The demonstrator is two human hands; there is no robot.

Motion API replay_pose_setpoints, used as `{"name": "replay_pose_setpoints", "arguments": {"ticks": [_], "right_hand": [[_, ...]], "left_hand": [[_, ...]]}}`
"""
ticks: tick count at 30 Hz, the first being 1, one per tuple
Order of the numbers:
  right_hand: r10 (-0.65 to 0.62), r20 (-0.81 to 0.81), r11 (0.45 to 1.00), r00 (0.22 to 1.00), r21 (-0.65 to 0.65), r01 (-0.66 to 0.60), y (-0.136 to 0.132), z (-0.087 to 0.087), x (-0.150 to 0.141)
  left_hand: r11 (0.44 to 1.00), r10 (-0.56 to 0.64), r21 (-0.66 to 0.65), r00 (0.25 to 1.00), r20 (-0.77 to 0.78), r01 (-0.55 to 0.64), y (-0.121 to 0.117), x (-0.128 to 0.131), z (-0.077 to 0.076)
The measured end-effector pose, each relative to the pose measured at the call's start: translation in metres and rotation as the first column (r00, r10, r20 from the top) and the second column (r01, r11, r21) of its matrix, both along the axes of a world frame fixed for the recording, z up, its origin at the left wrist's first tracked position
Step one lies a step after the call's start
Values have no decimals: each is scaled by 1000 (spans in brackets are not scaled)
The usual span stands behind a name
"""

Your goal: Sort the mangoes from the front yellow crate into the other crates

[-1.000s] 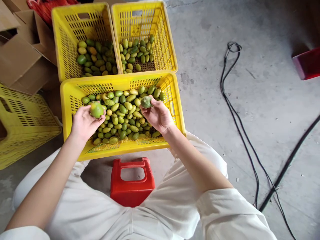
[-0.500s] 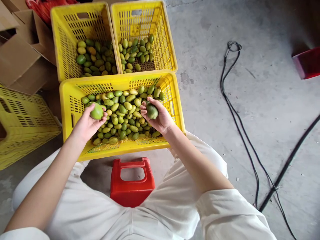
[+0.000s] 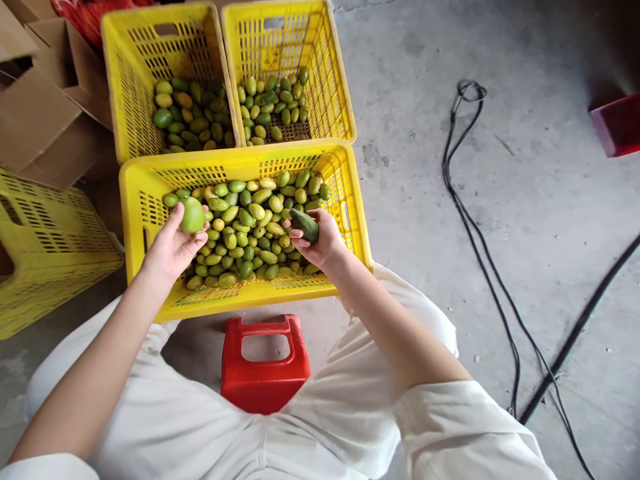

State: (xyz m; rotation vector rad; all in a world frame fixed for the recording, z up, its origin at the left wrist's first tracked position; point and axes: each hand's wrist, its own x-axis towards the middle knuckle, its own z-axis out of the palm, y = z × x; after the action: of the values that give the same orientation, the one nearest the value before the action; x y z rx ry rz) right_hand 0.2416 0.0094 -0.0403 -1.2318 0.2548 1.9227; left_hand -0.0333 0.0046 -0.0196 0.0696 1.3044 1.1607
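Observation:
Between the thumb and fingers of my left hand (image 3: 173, 248) is a light green mango (image 3: 193, 215), held over the left side of the near yellow crate (image 3: 240, 160). My right hand (image 3: 323, 240) grips a darker green mango (image 3: 305, 225), lying lengthwise across the fingers, above the same crate's right side. Beneath both hands, a layer of small green and yellow mangoes (image 3: 250, 230) covers much of the crate's bottom. Both hands are closed around their fruit, clear of the pile.
Two more yellow crates, a left one (image 3: 135, 87) and a right one (image 3: 325, 73), hold mangoes behind. Cardboard boxes (image 3: 40, 120) and another yellow crate (image 3: 55, 247) stand left. A red stool (image 3: 265, 380) is between the knees. Black cables (image 3: 467, 220) lie on the floor.
Both mangoes have been turned in the hands; the right one now shows its long side. My right hand has moved slightly toward me and to the right.

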Motion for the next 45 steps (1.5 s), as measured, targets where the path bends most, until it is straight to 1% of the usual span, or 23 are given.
{"name": "replay_pose_setpoints", "arguments": {"ticks": [3, 6, 9, 15, 19, 22, 24, 27, 31, 34, 37, 41, 43, 45], "right_hand": [[-13, 72, 998, 997, 67, 8, 0, 1, -2], [-13, 166, 987, 986, 162, -15, 0, 2, -4], [-6, 215, 972, 977, 229, -45, -2, 0, -4], [23, 228, 957, 973, 278, -87, -3, -7, 1], [-24, 247, 956, 969, 289, -51, 0, -12, 5], [-62, 213, 965, 975, 263, 4, 1, -13, 7], [-62, 162, 965, 985, 261, 18, 1, -12, 8], [-22, 90, 961, 996, 277, -4, 1, -11, 10], [12, 59, 955, 998, 294, -29, 2, -6, 9], [-28, 95, 942, 995, 335, -5, 2, -3, 6], [-67, 144, 929, 987, 370, 9, 1, -3, 6], [-28, 184, 929, 983, 366, -43, 0, -6, 9], [-28, 199, 928, 980, 368, -48, 0, -7, 8], [-57, 210, 927, 976, 374, -26, -1, -7, 6]], "left_hand": [[1000, 16, 18, 1000, 25, -17, -1, -1, -1], [999, 50, 10, 997, 56, -51, 0, 0, 2], [998, 67, 12, 996, 53, -68, 0, 1, 3], [996, 80, 25, 996, 49, -81, -3, 3, 2], [995, 71, 67, 996, 61, -75, -4, 2, 6], [994, 49, 93, 997, 58, -54, -5, 3, 12], [995, 63, 69, 996, 60, -68, -5, 4, 16], [996, 78, 30, 995, 60, -80, -5, 6, 21], [996, 81, 36, 994, 68, -84, -4, 10, 24], [995, 88, 40, 995, 45, -90, -3, 9, 19], [997, 54, 49, 998, 10, -54, -3, 1, 7], [997, -11, 70, 1000, 8, 10, -3, -15, -10], [995, -25, 99, 999, 30, 22, -3, -19, -13], [993, -8, 117, 999, 43, 3, -3, -18, -13]]}}
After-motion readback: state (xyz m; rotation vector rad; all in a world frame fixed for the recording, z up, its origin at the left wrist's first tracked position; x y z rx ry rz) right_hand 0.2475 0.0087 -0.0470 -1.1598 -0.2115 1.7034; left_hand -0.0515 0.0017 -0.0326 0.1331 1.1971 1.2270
